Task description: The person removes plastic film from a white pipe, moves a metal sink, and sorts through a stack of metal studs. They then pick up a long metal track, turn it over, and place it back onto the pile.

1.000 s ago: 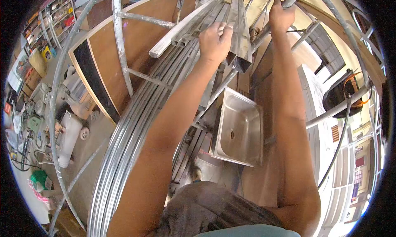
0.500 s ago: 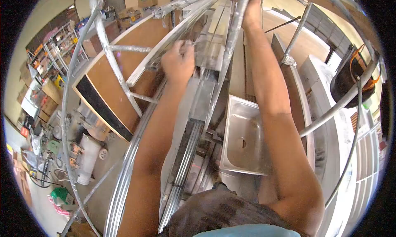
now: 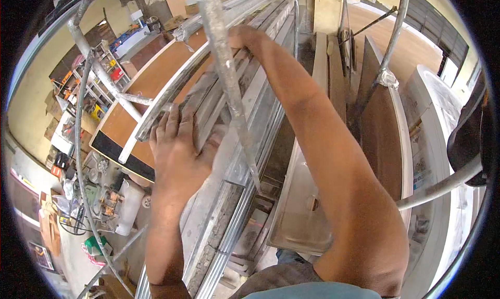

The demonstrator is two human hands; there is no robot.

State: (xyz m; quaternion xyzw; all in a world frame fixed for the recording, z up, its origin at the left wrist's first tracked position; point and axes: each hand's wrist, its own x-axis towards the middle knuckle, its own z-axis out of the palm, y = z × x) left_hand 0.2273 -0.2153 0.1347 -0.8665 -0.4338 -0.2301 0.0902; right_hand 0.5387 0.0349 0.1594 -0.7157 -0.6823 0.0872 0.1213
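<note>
Pressing alu profiles (image 3: 219, 215), L hand (image 3: 177, 148), R hand (image 3: 244, 37) higher

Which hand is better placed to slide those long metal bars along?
Probably the left hand: its palm lies flat on the metal bars, while the right hand is higher up by the slanted pipe, seemingly gripping it.

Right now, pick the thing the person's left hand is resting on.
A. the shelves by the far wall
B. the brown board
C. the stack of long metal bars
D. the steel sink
C: the left hand lies flat, fingers spread, on the stack of long metal bars, while the steel sink sits apart from it, lower and to the right.
</note>
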